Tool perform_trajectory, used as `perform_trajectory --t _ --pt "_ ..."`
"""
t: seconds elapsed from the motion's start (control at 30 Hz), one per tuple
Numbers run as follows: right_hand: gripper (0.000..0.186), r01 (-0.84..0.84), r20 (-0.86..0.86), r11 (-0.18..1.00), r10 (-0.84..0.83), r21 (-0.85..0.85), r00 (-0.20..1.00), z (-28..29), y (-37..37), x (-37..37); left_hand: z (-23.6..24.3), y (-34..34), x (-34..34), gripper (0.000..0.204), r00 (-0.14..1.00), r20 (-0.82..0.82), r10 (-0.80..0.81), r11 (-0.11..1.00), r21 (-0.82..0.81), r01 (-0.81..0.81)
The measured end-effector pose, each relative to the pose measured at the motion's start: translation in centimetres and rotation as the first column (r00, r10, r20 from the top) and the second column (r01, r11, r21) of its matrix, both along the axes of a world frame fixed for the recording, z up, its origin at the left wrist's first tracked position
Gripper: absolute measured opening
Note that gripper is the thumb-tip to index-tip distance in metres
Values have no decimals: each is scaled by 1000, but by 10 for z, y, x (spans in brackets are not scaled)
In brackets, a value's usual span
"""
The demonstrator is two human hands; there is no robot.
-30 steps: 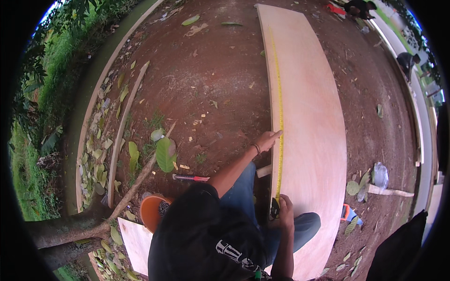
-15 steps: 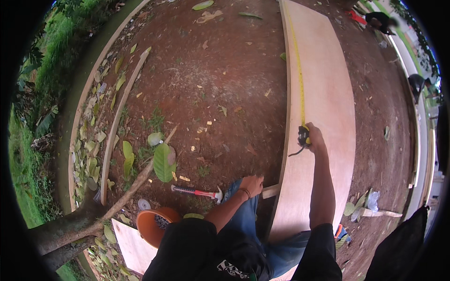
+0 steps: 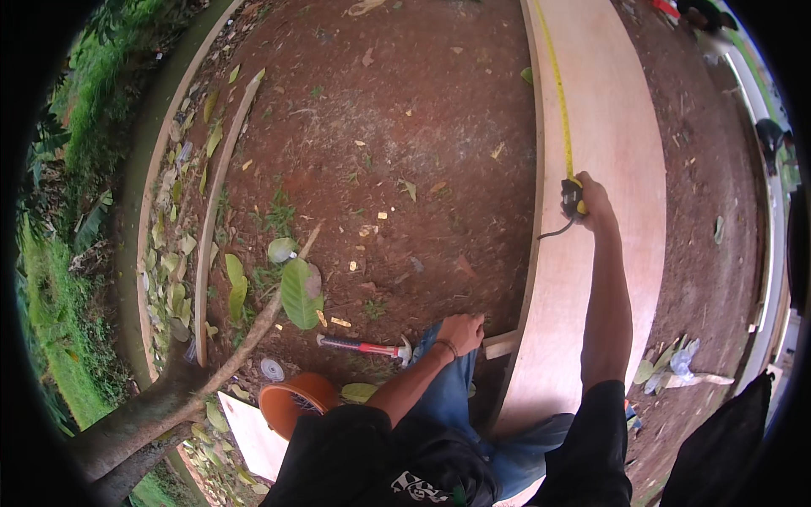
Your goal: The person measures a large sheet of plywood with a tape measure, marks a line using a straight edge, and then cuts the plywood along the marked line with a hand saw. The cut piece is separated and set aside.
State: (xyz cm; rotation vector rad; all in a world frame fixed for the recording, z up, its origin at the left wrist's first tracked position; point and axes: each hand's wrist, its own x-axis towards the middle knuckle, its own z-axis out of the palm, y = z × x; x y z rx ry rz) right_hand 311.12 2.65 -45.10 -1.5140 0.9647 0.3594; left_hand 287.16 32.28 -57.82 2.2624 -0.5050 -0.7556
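My right hand (image 3: 595, 201) is closed around a black and yellow tape measure (image 3: 572, 198), held over a long pale plywood sheet (image 3: 604, 279). From its case the yellow blade (image 3: 557, 80) runs away along the sheet near the left edge, out to the top of the view. A dark wrist strap hangs off the case. Over my bent knee in blue jeans (image 3: 443, 384) lies my left hand (image 3: 460, 332), its fingers curled and whatever they hold hidden. Just left of that knee, a claw hammer (image 3: 372, 346) with a red and black handle rests on the soil.
An orange bucket (image 3: 269, 414) stands tipped beside a tree branch (image 3: 203, 380) at the lower left. A short wood block (image 3: 501, 344) juts from under the sheet. Timber strips (image 3: 221, 182) lie farther left among leaves. At the far right edge are other people (image 3: 705, 15).
My right hand and the tape measure have moved away from me along the sheet, with more bend in the view. My left hand stays on the knee.
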Motion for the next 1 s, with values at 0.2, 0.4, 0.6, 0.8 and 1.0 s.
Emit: perform_trajectory --t 0.2,0.4,0.6,0.8,1.0 --pt "36 40 -26 999 -40 -3 999 -16 8 -44 -1 0 -1 12 1000 4 25 1000 10 -25" --pt "37 49 47 996 -45 -79 998 -48 28 -205 -4 2 0 16 1000 -5 20 1000 24 -19" --pt "34 11 2 957 -11 -291 1000 -39 74 -430 0 0 1 12 993 99 -64 997 39 61" --pt "34 101 -67 986 -110 -130 992 -38 103 -647 5 -7 -8 16 929 254 -268 963 42 266" --pt "59 -39 -346 998 50 41 937 6 110 -743 46 -29 -67 19 763 377 -524 802 -82 591"
